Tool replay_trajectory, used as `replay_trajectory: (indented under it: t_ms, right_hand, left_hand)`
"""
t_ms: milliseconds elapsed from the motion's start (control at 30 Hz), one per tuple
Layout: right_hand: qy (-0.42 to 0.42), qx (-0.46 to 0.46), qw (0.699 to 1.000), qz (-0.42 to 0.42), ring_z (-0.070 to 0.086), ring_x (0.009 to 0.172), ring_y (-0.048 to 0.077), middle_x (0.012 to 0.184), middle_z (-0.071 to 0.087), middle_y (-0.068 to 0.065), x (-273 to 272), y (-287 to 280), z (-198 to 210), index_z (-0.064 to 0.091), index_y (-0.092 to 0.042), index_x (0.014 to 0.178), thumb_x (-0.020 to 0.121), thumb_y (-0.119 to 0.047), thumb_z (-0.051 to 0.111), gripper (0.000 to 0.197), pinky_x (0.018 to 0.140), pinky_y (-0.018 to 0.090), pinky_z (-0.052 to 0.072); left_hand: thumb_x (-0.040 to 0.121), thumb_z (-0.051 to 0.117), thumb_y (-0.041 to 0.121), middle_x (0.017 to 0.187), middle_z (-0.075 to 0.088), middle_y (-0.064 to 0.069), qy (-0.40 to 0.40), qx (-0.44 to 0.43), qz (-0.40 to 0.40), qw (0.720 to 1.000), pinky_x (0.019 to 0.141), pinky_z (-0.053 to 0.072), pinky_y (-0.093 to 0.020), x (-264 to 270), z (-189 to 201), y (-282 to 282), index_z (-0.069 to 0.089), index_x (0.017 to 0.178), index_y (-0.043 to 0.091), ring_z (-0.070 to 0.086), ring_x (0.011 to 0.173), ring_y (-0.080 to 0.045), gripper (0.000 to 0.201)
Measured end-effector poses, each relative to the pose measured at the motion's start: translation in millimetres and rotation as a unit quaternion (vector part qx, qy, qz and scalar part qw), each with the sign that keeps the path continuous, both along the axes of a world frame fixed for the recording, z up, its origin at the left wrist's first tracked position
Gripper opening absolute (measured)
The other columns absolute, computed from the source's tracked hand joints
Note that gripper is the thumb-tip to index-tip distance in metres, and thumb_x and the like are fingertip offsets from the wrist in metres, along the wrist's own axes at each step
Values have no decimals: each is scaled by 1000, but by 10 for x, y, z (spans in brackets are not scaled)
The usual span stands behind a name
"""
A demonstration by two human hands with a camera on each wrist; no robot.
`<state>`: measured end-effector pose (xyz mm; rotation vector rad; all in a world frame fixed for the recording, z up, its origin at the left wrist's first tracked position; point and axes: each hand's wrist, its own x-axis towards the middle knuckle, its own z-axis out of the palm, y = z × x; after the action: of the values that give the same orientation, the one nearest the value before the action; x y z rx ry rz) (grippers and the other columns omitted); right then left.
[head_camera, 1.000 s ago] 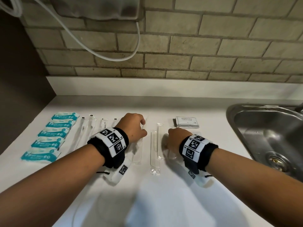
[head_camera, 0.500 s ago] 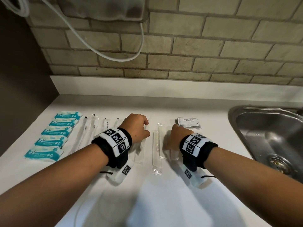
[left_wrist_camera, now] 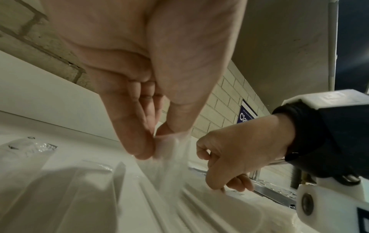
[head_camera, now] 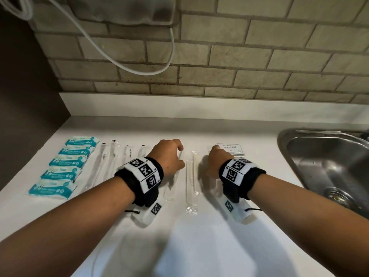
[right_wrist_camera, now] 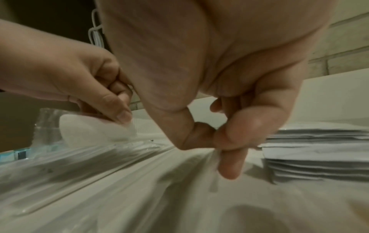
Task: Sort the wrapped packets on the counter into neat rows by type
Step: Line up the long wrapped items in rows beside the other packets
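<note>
Teal packets [head_camera: 65, 172] lie in a column at the counter's left. Beside them lie several clear toothbrush packets [head_camera: 107, 162]. My left hand [head_camera: 180, 154] pinches the top of a clear packet [left_wrist_camera: 169, 157] between thumb and fingers [left_wrist_camera: 139, 145]. Two clear comb packets [head_camera: 191, 176] lie between my hands. My right hand [head_camera: 213, 156] pinches the edge of another clear packet [right_wrist_camera: 179, 181] with thumb and forefinger [right_wrist_camera: 229, 134]; in the head view that packet is hidden under the hand. A stack of white shampoo sachets [head_camera: 231, 149] sits just right of it.
A steel sink [head_camera: 329, 166] is sunk into the counter at the right. A brick wall [head_camera: 219, 66] with a hanging white cable [head_camera: 139, 68] stands behind. A dark wall [head_camera: 24, 96] bounds the left. White counter [head_camera: 199, 246] stretches toward me.
My right hand has slid a little toward the back, closer to the sachet stack. The left hand has barely moved.
</note>
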<state>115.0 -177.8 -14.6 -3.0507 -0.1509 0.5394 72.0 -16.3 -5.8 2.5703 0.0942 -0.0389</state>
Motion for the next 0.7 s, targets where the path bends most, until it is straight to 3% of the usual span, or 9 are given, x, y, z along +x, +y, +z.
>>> replay_trajectory:
  t_ms: [100,167,233,300,367,433,533,700]
  right_hand:
    - [6,13,1000,-6,61,109,36,118,61,14,42,15,-37,40,0,134,79,-20,61,61,91,47,51]
    - [6,10,1000,-4,63,106,37,114,63,11,92,-26,-133,43,-5,128,74,-22,56,58,91,54,51]
    - [0,-7,1000,20,65,102,35,111,64,10,29,-37,-48,51,-7,117,79,-18,60,41,86,44,53]
    - [-9,-32,997,65,66,102,29,110,65,9,-74,-42,79,55,-5,115,85,-12,62,31,73,30,50]
    - [-30,-26,995,91,65,103,28,112,64,10,-102,-44,109,54,-5,116,88,-10,59,29,70,29,46]
    - [-41,12,989,139,62,103,28,115,61,10,-167,12,138,51,-8,119,89,-15,58,31,73,31,47]
    - [1,39,971,234,53,113,25,122,55,6,-272,79,83,48,-19,132,88,-32,59,47,89,38,50]
    - [38,25,968,247,49,118,24,126,50,2,-359,58,16,51,-27,133,83,-38,65,53,96,42,48]
  left_hand:
    - [79,68,18,87,67,-2,2,2,-8,1000,80,54,-34,-12,-23,-32,57,115,20,64,83,-20,38]
    - [80,67,18,88,66,-2,2,12,-18,1000,78,53,-33,-19,-49,-55,56,115,19,63,82,-19,37]
    - [81,66,18,89,65,-1,5,21,-31,999,78,53,-32,-36,-76,-82,56,116,18,64,85,-19,37]
    - [82,66,19,92,64,-1,10,27,-42,999,80,53,-32,-48,-105,-110,55,117,17,64,91,-19,37]
    - [82,67,20,96,65,-2,7,32,-45,998,81,53,-33,-47,-118,-123,54,117,18,64,93,-20,37]
    - [81,68,20,98,65,-2,2,39,-42,998,81,54,-33,-43,-122,-118,54,115,19,65,93,-20,37]
    - [79,71,21,96,65,-2,-4,50,-46,998,76,54,-32,-61,-150,-128,55,113,20,65,86,-20,37]
    - [80,73,29,92,65,-2,27,22,-50,998,70,51,-28,-106,-255,-193,56,112,18,65,79,-20,38]
